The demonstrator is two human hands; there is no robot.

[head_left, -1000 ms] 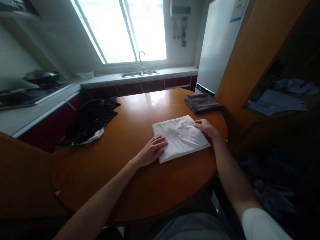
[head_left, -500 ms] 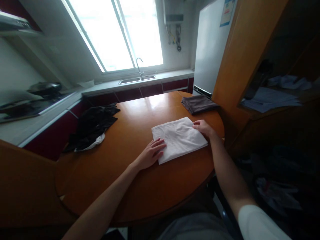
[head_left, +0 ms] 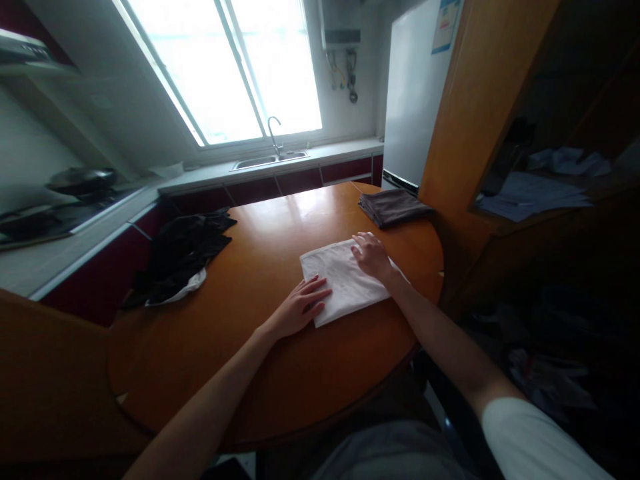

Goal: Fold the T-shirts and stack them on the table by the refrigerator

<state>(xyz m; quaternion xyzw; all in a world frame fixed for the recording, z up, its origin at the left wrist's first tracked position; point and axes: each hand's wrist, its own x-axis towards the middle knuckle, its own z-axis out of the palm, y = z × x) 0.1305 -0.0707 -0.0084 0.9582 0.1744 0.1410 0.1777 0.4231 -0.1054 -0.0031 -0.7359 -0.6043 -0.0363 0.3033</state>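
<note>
A folded white cloth (head_left: 345,280), perhaps a garment, lies flat on the wooden table (head_left: 260,267) in front of me. My left hand (head_left: 300,305) rests with its fingers spread over the cloth's left edge. Across the far right part of the cloth lies my right hand (head_left: 371,256), palm down, its fingers apart and reaching toward the far edge. Neither hand grips the fabric. The right hand and forearm hide the cloth's right side in part.
A folded dark grey cloth (head_left: 395,207) lies at the table's far right. Black clothing (head_left: 187,250) with a white piece hangs over the left edge. Beyond are a sink (head_left: 255,162), a stove with a pan (head_left: 83,180) and a fridge (head_left: 415,93). Papers (head_left: 535,193) sit on a shelf at right.
My right hand has moved left from the cloth's right edge onto its far right part. My left hand stays at the left edge. The whole view has shifted slightly.
</note>
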